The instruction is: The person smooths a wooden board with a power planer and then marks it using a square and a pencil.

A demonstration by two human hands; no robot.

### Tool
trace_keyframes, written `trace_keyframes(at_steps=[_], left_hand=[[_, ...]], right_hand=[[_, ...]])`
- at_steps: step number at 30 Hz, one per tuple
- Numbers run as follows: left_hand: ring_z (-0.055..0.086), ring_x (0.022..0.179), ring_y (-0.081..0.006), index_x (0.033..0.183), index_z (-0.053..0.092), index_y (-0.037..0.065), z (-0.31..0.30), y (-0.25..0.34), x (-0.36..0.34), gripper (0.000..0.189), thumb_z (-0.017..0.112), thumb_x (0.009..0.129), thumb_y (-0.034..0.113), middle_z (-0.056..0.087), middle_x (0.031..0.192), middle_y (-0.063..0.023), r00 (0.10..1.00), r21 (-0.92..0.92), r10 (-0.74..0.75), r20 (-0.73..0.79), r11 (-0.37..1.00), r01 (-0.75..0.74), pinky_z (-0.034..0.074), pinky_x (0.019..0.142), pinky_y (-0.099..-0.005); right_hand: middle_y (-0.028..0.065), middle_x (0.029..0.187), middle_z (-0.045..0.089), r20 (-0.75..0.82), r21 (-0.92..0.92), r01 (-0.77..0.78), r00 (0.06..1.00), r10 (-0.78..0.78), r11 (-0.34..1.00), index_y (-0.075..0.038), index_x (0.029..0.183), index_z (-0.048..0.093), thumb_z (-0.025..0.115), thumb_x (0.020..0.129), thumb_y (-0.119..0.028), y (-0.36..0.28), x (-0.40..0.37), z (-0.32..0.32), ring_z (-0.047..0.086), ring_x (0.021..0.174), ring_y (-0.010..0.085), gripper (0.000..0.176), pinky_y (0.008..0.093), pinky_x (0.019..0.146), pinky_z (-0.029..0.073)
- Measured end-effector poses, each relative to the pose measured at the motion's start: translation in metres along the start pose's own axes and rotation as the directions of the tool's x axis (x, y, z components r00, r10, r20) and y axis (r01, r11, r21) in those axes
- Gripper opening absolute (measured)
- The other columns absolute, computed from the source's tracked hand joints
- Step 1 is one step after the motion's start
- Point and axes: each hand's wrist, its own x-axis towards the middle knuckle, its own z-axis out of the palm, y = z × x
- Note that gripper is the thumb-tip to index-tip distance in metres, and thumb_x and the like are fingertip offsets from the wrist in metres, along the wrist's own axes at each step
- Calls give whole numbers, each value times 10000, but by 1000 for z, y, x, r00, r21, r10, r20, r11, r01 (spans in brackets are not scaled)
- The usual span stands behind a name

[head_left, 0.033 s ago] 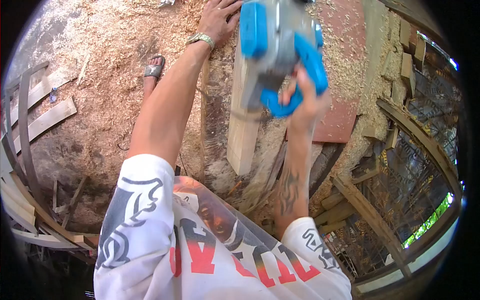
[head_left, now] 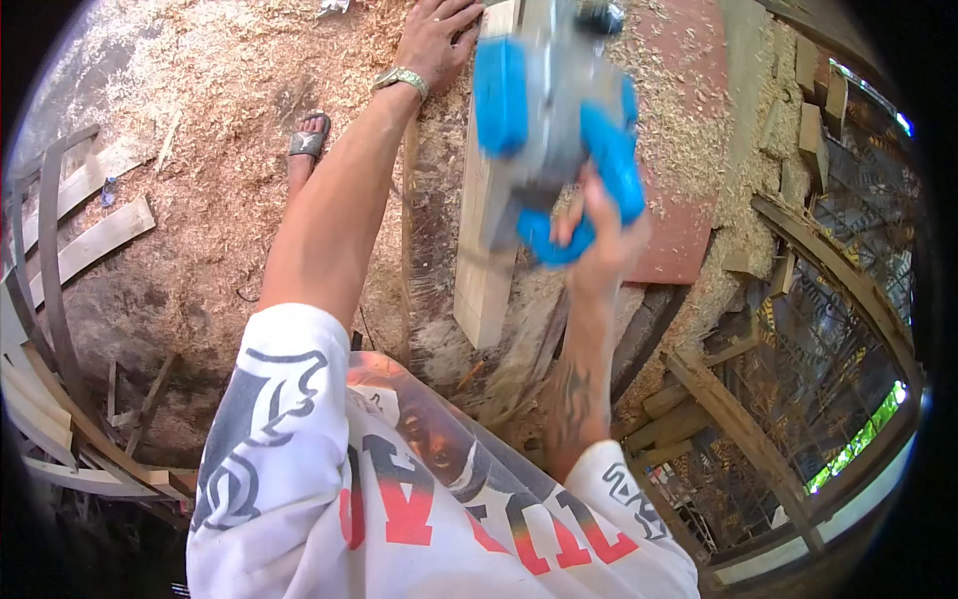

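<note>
Right hand (head_left: 607, 235) grips the planer (head_left: 501, 95) by its handle (head_left: 621, 165), likely for control over the board (head_left: 486, 295). Left hand (head_left: 437, 45) lies open beside the board, perhaps steadying it.

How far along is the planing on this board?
Done: some planing, judging by the shavings spread all around, though I can't tell how many came from this board.
In hand: the right hand grips the blue power planer over the board; the left hand is beside it.
Left: probably finishing this pass, perhaps others; the surface isn't clear enough to judge smoothness.
</note>
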Motion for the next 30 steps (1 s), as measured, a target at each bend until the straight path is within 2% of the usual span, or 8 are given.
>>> trace_keyframes(at_steps=[5,8,10,12,14,18,22,30], left_hand=[[371,1484,-435,1373,641,68,-6,-10,10,457,643,952,247,536,1514,-182,995,63,66,79,995,-71,321,1232,-517],[560,1353,-281,1466,594,177,-51,49,0,394,525,1083,238,536,1521,-136,952,-43,-237,191,967,250,488,1120,-386],[642,1069,-351,1253,675,75,-78,115,-45,278,514,1043,158,643,1261,-146,982,-122,175,77,979,-165,534,961,-441],[626,1059,-385,1237,654,68,-95,211,-130,288,507,1053,235,643,1223,-159,819,-404,160,551,910,94,511,965,-462],[650,999,-311,1179,654,77,-117,276,-189,320,531,1047,342,633,1111,-120,562,-602,685,463,709,-367,549,875,-452],[682,802,-249,986,642,97,-110,304,-225,348,568,1015,436,601,1017,-85,49,-661,779,625,562,-498,576,637,-406],[669,588,-291,767,618,100,-103,296,-241,431,575,966,480,651,742,-80,-7,-715,812,583,509,-478,535,521,-425],[682,550,-334,710,655,69,-107,342,-257,445,567,981,411,637,559,-143,547,-10,82,833,991,-133,532,499,-450]], right_hand=[[48,655,619,-43,-50,-257,966,255,965,56,1024,679,698,931,-192,36,-199,-81,559,543,112,266,295,510,422],[53,686,625,-136,7,-414,901,411,910,56,1013,671,723,877,-123,48,-292,-117,564,546,123,231,295,517,433],[65,704,613,-211,12,-506,842,496,863,56,1019,653,735,834,-91,44,-336,-135,566,541,144,250,288,523,441],[54,697,610,-224,-18,-547,818,529,837,49,991,657,741,826,-87,32,-362,-142,558,545,135,230,286,527,434],[49,691,622,-213,-117,-558,822,528,822,39,955,668,758,815,-108,29,-382,-150,572,567,134,222,303,539,444],[92,671,637,-79,-470,-401,906,415,786,13,902,687,799,777,-179,21,-397,-172,619,586,190,255,363,570,487],[128,653,609,-21,-545,-306,936,352,780,12,886,677,790,783,-188,22,-406,-171,593,546,234,251,371,563,480],[43,634,562,-191,-303,-423,905,381,854,5,891,657,769,816,-165,65,-421,-159,539,574,128,217,338,545,437]])
